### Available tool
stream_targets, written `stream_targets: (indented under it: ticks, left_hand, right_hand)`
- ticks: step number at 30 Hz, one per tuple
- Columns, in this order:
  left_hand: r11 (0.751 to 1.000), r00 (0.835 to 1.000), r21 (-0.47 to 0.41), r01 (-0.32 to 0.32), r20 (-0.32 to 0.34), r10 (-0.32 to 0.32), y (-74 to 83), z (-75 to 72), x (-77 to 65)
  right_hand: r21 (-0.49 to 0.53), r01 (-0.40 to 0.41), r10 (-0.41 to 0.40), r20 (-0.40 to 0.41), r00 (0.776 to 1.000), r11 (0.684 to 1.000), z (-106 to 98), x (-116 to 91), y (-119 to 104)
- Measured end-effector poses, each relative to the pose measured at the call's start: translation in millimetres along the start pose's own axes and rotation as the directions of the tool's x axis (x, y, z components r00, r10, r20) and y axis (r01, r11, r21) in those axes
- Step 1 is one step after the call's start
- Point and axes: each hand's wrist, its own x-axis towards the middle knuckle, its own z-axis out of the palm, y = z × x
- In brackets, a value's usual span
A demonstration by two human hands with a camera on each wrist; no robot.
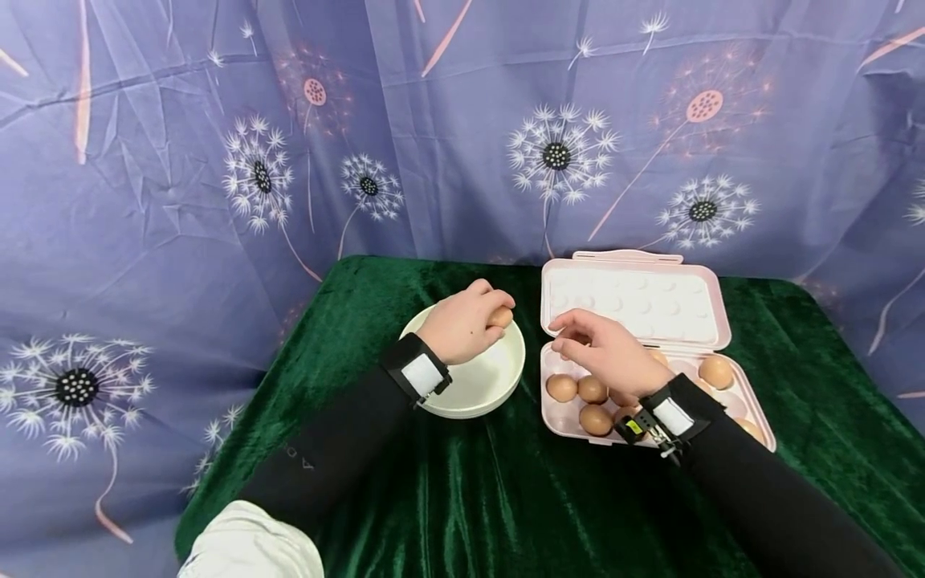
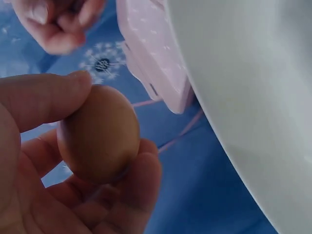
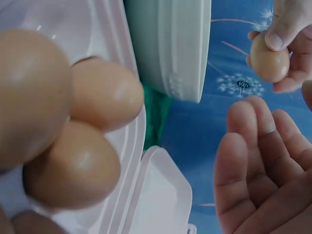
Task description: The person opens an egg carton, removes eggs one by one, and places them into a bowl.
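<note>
My left hand (image 1: 464, 327) pinches a brown egg (image 2: 100, 135) between thumb and fingers, above a pale round bowl (image 1: 482, 384). In the left wrist view the egg is whole, with the thumb on its upper side and fingers beneath. My right hand (image 1: 613, 352) hovers over a pink egg box (image 1: 552, 419), its fingers loosely bent with nothing between them. Several brown eggs (image 1: 596, 419) sit in the box's hollows, some hidden under the right hand and wrist. The right wrist view shows the palm (image 3: 273, 195) bare, close to the box.
The box's lid (image 1: 636, 301) stands open, tilted back on the far side. Dark green cloth (image 1: 448, 498) covers the table. Behind it hangs a blue curtain (image 1: 462, 160) with dandelion prints. The bowl stands just left of the box.
</note>
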Motion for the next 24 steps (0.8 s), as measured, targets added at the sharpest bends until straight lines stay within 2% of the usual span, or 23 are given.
stream_targets:
  ticks: [6, 10, 13, 18, 24]
  left_hand:
    - [0.999, 0.992, 0.032, 0.041, 0.115, -0.044, -12.1, 9.2, 9.1]
    - [0.994, 0.973, 0.102, 0.030, 0.223, -0.053, -18.7, 15.0, 14.3]
    - [0.989, 0.961, 0.146, 0.004, 0.274, -0.044, -23.2, 17.8, 18.9]
    - [0.989, 0.956, 0.150, -0.012, 0.293, -0.032, -30.0, 24.2, 22.1]
    - [0.982, 0.962, 0.171, -0.082, 0.270, 0.034, -33.1, 31.7, 22.7]
  right_hand:
    - [-0.081, -0.005, 0.004, -0.006, 1.000, 0.997, -3, -6, 1]
    - [-0.101, -0.002, 0.002, -0.004, 1.000, 0.995, -5, -8, 0]
    - [-0.109, -0.004, 0.003, -0.010, 1.000, 0.994, -6, -10, -1]
    - [-0.113, -0.034, 0.032, -0.014, 0.999, 0.993, -7, -13, 1]
    - [-0.114, -0.052, 0.050, -0.014, 0.999, 0.992, -9, -15, 4]
